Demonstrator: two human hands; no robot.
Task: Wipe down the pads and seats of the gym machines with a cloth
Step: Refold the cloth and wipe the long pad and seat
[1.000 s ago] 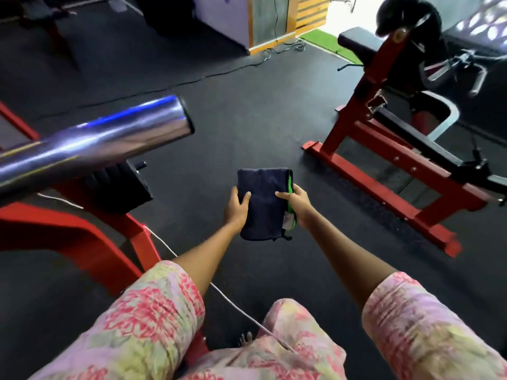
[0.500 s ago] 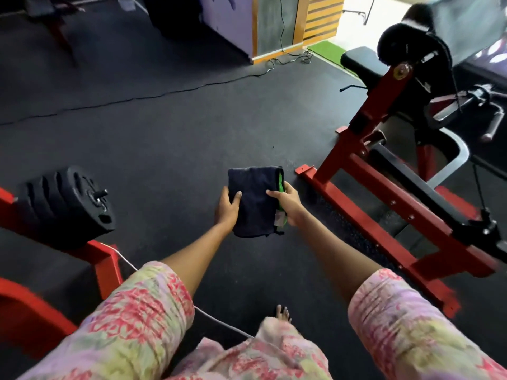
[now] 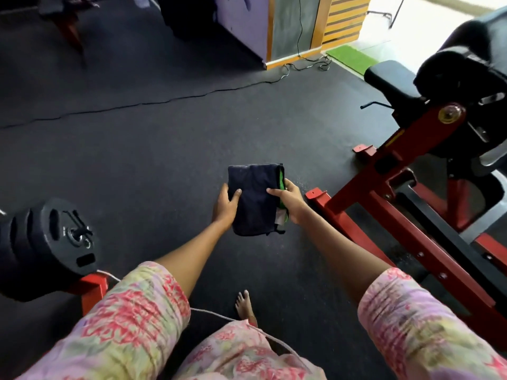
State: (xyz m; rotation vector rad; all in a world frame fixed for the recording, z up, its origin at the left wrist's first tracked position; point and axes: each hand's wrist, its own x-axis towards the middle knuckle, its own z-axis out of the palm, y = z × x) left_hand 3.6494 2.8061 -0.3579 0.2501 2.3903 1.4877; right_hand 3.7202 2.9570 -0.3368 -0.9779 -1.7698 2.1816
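While hands point(image 3: 256, 204) grip cloth point(image 3: 253, 200), seat point(image 3: 389, 78) half-hidden

A soft, matt, dark navy cloth point(image 3: 253, 200) with a bright green edge is seen folded. The floor point(image 3: 164, 149) is covered in dark, matt, finely grained rubber. The machine frame point(image 3: 411, 226) is painted glossy red metal, its pad point(image 3: 389, 78) covered in smooth black vinyl. Matt black weight plates point(image 3: 46, 242) are shown.
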